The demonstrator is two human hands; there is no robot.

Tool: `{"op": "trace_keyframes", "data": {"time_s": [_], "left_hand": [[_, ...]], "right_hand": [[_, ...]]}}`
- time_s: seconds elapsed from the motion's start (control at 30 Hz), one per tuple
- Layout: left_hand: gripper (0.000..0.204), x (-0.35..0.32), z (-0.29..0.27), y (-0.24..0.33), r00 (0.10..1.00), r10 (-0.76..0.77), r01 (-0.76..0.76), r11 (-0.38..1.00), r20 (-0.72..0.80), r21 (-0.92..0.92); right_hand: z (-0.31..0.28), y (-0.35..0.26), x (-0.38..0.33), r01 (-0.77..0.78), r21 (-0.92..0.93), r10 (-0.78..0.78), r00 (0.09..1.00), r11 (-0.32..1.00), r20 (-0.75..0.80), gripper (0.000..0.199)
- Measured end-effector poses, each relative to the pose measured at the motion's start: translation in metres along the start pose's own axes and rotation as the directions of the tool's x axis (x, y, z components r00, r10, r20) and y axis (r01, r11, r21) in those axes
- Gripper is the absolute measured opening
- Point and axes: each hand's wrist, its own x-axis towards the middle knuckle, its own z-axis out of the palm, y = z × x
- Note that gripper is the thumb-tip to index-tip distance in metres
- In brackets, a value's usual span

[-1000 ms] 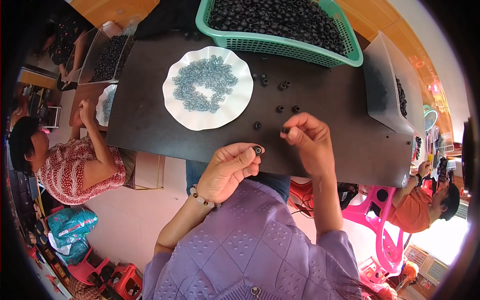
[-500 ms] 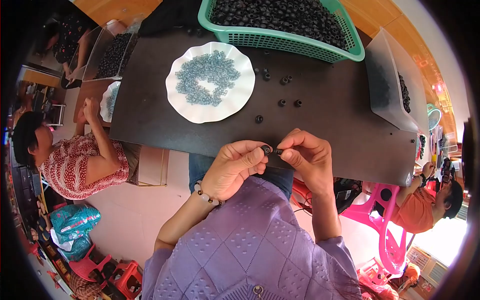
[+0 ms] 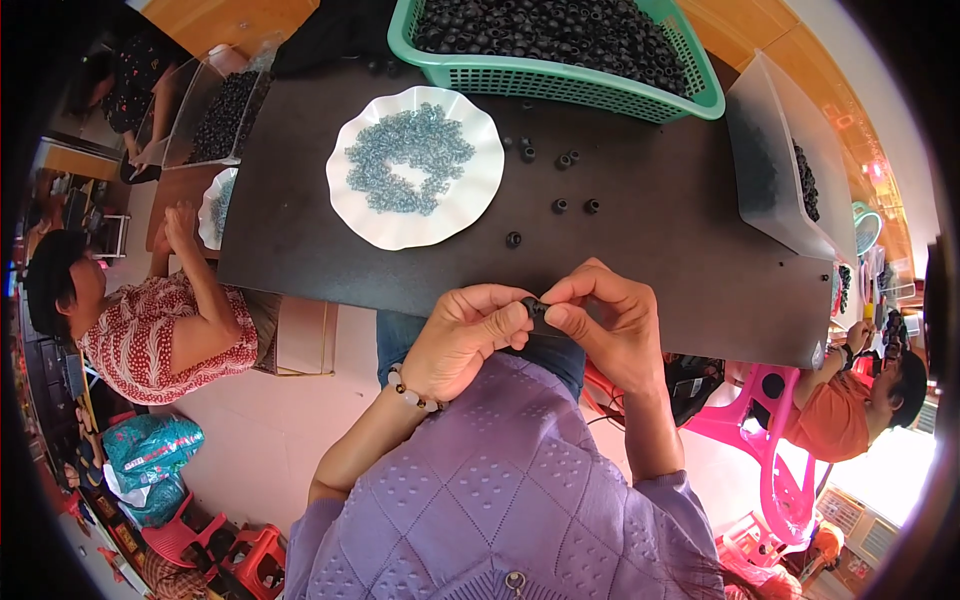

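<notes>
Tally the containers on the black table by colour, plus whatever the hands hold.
Green basket: 1
White plate: 1
Clear bin: 1
Small black part, pinched between left hand and right hand: 1
Total: 4

A dark counter (image 3: 650,250) fills the middle, with a pale floor (image 3: 270,440) below it. Orange wooden panelling (image 3: 760,40) runs across at twelve and one o'clock. A pink plastic chair (image 3: 760,430) stands at four o'clock, red stools (image 3: 250,560) at seven (bright daylight washes the lower right).
</notes>
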Motion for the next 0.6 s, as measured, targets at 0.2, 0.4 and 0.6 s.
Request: {"op": "trace_keyframes", "data": {"time_s": [0.2,0.4,0.6], "left_hand": [[0.023,0.0006,0.0050,0.0016,0.997,0.064,-0.052,0.977,-0.051,0.209],[0.022,0.0014,0.0083,0.0029,0.999,0.023,-0.016,0.985,-0.042,0.173],[0.022,0.0019,0.0050,-0.0004,1.000,-0.010,0.010,0.998,-0.015,0.059]], "right_hand": [[-0.0028,-0.0071,-0.0003,-0.009,-0.086,0.010,1.000,0.996,0.001,0.012],[-0.0050,-0.0105,-0.0035,0.018,-0.048,-0.019,1.000,0.999,-0.018,0.013],[-0.0071,-0.0104,-0.0056,0.015,-0.057,-0.017,0.999,0.998,-0.043,0.013]]}}
